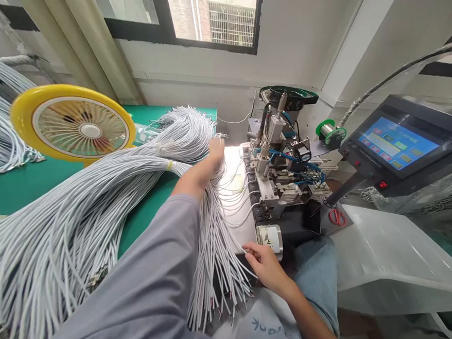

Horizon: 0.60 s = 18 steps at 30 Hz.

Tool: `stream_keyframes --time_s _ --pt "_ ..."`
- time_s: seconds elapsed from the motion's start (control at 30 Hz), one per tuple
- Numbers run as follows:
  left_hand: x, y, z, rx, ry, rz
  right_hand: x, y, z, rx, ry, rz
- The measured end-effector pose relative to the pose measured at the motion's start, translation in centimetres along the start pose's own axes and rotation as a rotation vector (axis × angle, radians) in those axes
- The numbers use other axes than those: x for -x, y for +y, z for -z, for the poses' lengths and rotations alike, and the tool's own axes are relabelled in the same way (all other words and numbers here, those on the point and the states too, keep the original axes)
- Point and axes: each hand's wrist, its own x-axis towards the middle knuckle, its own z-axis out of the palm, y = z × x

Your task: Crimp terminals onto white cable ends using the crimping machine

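My left hand (216, 148) reaches over the far part of a large bundle of white cables (209, 217). Its fingers are closed, with thin cable ends (221, 135) sticking out past them. Lower down, my right hand (267, 267) has thumb and forefinger pinched together at a white cable (241, 264) beside the bundle's hanging ends. Several single cables curve across a white plate (236, 166) into the slots of a wire-processing machine (267, 172). A round metal cylinder (270, 239) with a label sits just beyond my right hand.
A yellow fan (71, 121) stands on the green table (146, 211) at the left, among more cable bundles (70, 216). A touchscreen panel (400, 139) rises at the right. Red scissors (336, 217), a black phone (311, 217) and a green wire spool (327, 130) lie by the machine.
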Motion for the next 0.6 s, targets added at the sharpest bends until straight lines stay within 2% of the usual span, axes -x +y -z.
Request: stream_keyframes --time_s 0.07,0.17,0.27,0.43,0.53,0.6 --pt "0.6 0.5 -0.4 -0.05 -0.001 -0.077 0.2 0.1 0.2 -0.037 0.024 -0.006" --pt "2.0 1.3 -1.8 -0.1 -0.084 -0.19 0.1 0.1 1.2 -0.035 0.095 -0.014" --pt "4.0 1.1 -2.7 -0.136 -0.137 -0.238 -0.3 -0.2 2.3 -0.017 0.127 -0.018" --pt "5.9 0.6 -1.9 -0.161 -0.102 -0.164 -0.9 -1.6 3.3 -0.012 0.022 0.021" --pt "6.4 1.8 -1.1 -0.131 -0.008 -0.09 -0.7 -2.0 3.9 -0.044 -0.01 0.029" --pt "7.5 3.3 -0.7 -0.091 0.071 -0.064 -0.6 -1.7 4.4 -0.064 0.033 0.007"
